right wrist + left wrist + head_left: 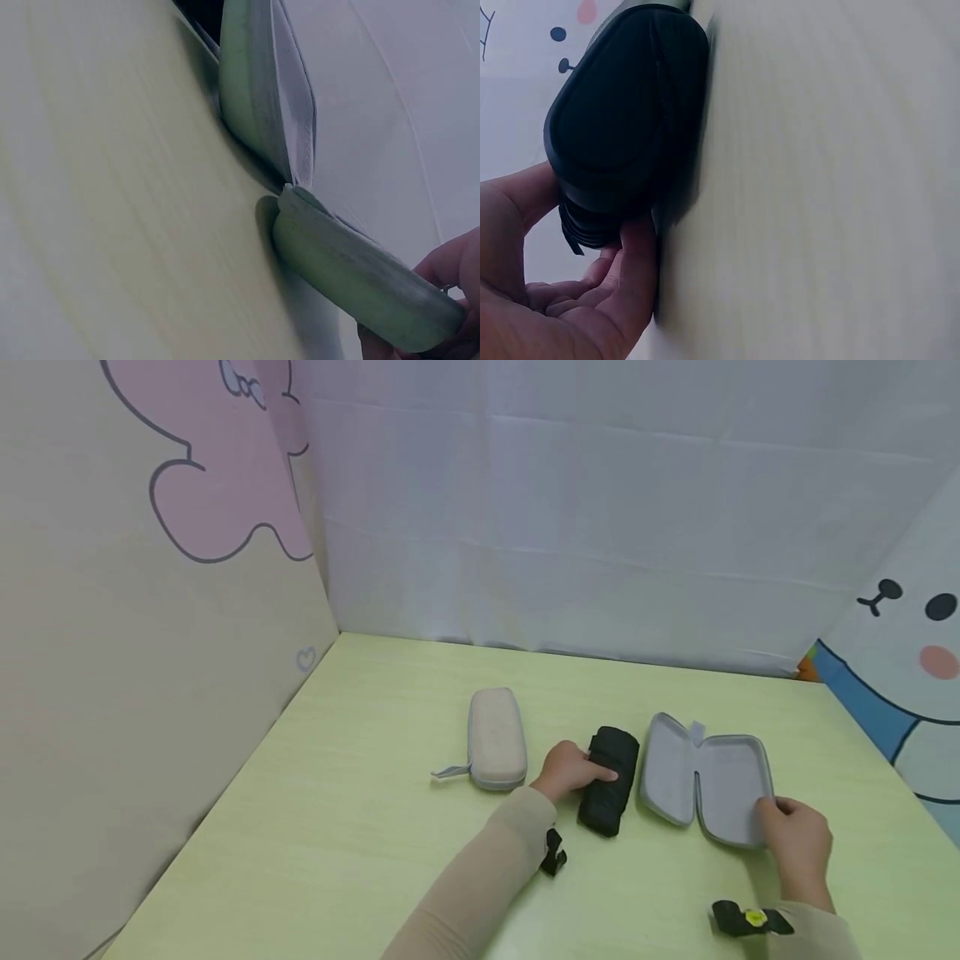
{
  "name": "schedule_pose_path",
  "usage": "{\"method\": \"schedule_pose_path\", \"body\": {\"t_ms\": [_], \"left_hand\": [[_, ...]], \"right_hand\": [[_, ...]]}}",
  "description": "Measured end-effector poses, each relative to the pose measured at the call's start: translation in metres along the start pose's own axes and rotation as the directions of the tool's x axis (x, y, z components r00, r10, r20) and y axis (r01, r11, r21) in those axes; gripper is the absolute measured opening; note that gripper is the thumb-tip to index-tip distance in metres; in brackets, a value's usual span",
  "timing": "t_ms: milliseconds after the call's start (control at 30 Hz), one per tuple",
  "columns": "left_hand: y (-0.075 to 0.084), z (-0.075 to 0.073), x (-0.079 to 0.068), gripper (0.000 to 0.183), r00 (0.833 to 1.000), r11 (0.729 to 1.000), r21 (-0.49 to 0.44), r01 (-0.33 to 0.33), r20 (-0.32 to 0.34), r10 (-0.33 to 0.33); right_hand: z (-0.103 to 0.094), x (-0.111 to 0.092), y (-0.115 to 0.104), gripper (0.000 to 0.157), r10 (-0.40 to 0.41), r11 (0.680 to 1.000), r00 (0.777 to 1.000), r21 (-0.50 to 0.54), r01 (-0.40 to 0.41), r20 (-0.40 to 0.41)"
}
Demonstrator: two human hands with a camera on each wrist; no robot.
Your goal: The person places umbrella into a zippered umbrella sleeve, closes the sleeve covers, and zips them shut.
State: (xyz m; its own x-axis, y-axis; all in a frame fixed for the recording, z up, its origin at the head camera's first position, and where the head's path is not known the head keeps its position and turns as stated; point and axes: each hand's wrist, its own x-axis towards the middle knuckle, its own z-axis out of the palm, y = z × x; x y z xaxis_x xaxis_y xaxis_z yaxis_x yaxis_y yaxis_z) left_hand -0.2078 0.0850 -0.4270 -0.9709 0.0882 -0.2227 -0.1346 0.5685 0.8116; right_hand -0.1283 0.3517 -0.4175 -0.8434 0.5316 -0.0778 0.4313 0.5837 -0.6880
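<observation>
Gripping black oblong item with your left hand, at 9 o'clock of open grey case; your right hand pinches its 4 o'clock edge. Beige case: item's 10 o'clock.

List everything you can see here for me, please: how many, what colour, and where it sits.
Closed case: 1, beige with grey trim, on the table, leftmost item
Black elongated item: 1, black, between the two cases
Open case: 1, grey inside, greenish outside, rightmost item
Table: 1, pale yellow-green, under the items
Back sheet: 1, whitish, behind the table
Left panel: 1, whitish with a pink cartoon, table's left
Right panel: 1, white and blue cartoon, far right
Wrist straps: 2, black, one at each wrist
Sleeves: 2, beige, on the forearms
Left hand: 1, bare, fingers gripping the black elongated item
Right hand: 1, bare, holding the open case's right edge
</observation>
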Motion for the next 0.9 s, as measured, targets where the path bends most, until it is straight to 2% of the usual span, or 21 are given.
{"method": "schedule_pose_path", "body": {"t_ms": [300, 533, 900], "left_hand": [[0.003, -0.004, 0.002, 0.047, 0.998, 0.993, -0.102, 0.052, -0.029, -0.055], [0.008, -0.007, 0.003, 0.047, 0.997, 0.987, -0.152, 0.052, -0.045, -0.06], [0.021, -0.01, 0.006, 0.041, 0.995, 0.961, -0.267, 0.067, -0.054, -0.084]], "right_hand": [[-0.001, 0.001, -0.004, 0.05, 0.004, 1.0, 1.0, 0.01, -0.004, -0.009], [-0.001, 0.001, -0.003, 0.051, 0.007, 1.0, 1.0, 0.005, -0.007, -0.002], [0.002, 0.001, -0.002, 0.05, 0.005, 1.0, 1.0, -0.004, -0.005, -0.008]]}}
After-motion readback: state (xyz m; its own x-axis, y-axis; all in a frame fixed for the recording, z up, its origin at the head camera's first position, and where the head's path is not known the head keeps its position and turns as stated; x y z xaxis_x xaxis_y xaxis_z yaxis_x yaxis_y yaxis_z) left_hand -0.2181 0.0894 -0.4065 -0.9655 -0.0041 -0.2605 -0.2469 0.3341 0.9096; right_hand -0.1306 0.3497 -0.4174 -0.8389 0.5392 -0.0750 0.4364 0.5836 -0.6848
